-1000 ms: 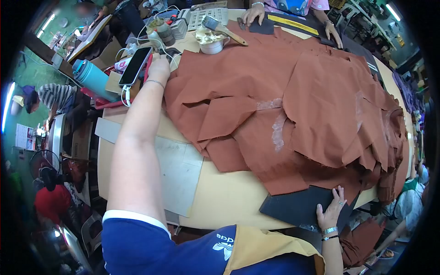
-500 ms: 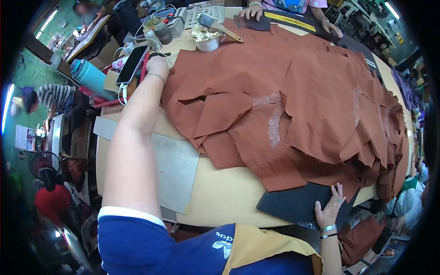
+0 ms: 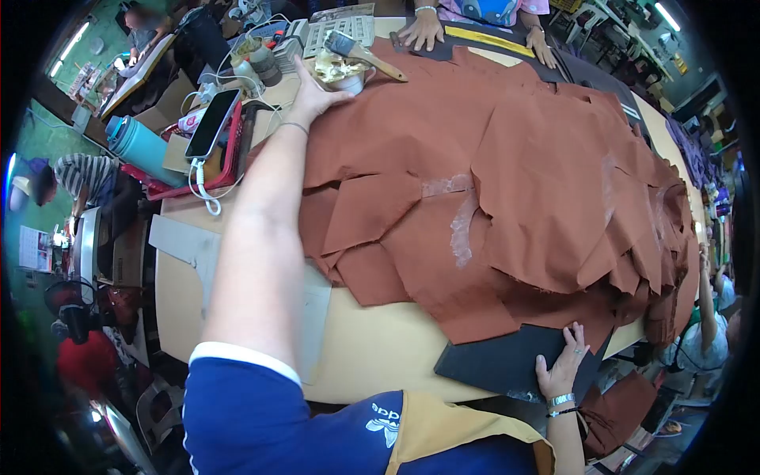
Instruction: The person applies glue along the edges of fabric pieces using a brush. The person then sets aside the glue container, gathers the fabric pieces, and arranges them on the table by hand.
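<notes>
My left hand is at the near left side of a white cup, its thumb and fingers apart around the cup's side. A wide brush with a wooden handle lies across the cup, over a pale yellowish paste. My right hand rests with spread fingers on a black panel at the near table edge. Beyond the panel, reddish-brown fabric pieces are heaped over the table, some with whitish glue-like patches.
A red basket at the left bears a phone with a white cable and a teal bottle. Jars stand behind. Across the table, a co-worker's hands are near a yellow strip.
My left hand has moved from beside the red basket to the cup, and its fingers have opened. The view has shifted slightly. My right hand stays on the black panel. The co-worker's hand has spread.
</notes>
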Demonstrator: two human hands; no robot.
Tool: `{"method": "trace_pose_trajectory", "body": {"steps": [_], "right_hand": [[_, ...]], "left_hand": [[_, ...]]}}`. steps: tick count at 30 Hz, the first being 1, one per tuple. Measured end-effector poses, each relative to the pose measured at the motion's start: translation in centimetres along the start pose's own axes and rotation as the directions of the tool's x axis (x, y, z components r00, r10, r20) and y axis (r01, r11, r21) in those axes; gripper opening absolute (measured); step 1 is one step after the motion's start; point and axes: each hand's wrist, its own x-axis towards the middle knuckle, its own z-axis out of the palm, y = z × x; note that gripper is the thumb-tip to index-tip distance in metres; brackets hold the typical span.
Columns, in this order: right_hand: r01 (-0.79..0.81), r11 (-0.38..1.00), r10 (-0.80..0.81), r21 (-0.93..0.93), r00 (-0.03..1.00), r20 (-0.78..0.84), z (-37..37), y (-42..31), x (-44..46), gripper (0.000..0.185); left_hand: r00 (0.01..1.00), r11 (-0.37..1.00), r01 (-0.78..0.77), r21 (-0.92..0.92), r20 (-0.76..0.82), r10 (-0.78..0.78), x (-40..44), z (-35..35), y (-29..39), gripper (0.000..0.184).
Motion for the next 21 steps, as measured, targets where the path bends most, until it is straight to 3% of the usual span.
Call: {"method": "trace_pose_trajectory", "body": {"steps": [2, 5, 9, 10, 15, 16, 19, 21], "right_hand": [[-0.003, 1.000, 0.003, 0.002, 1.000, 0.004, -0.1, -0.1, 0.1, 0.080], [-0.004, 1.000, 0.004, -0.005, 1.000, 0.012, -0.2, -0.1, 0.0, 0.080], [-0.007, 1.000, 0.007, -0.004, 1.000, 0.015, -0.3, -0.3, 0.1, 0.079], [-0.007, 1.000, 0.007, -0.005, 1.000, 0.014, -0.3, -0.3, 0.1, 0.079], [0.002, 1.000, -0.002, -0.004, 1.000, 0.010, -0.2, -0.1, 0.1, 0.079], [0.007, 1.000, -0.007, -0.001, 1.000, 0.010, -0.2, -0.1, 0.1, 0.079], [0.008, 1.000, -0.008, -0.004, 1.000, 0.008, -0.1, 0.0, 0.1, 0.079], [0.015, 1.000, -0.015, -0.006, 1.000, 0.010, 0.1, 0.0, 0.2, 0.079]], "left_hand": [[0.997, 0.989, -0.037, -0.143, -0.068, 0.028, 0.0, 1.6, -0.8, 0.154], [0.977, 0.991, -0.137, 0.007, -0.162, 0.136, 0.5, 2.3, -1.2, 0.151], [0.980, 0.981, -0.169, -0.100, -0.123, 0.156, 1.3, 1.4, -2.6, 0.139], [0.972, 0.964, -0.201, -0.171, -0.157, 0.175, -0.1, 0.6, 0.2, 0.135], [0.921, 0.972, 0.064, 0.228, -0.387, 0.030, 1.8, -3.2, -4.0, 0.139], [0.928, 0.968, 0.081, 0.238, -0.373, 0.014, 2.1, -3.9, -4.4, 0.144], [0.890, 0.902, 0.139, 0.408, -0.451, 0.067, 1.4, -4.0, -4.2, 0.145], [0.926, 0.965, 0.107, 0.241, -0.376, -0.009, 0.9, -4.8, -4.1, 0.146]]}}
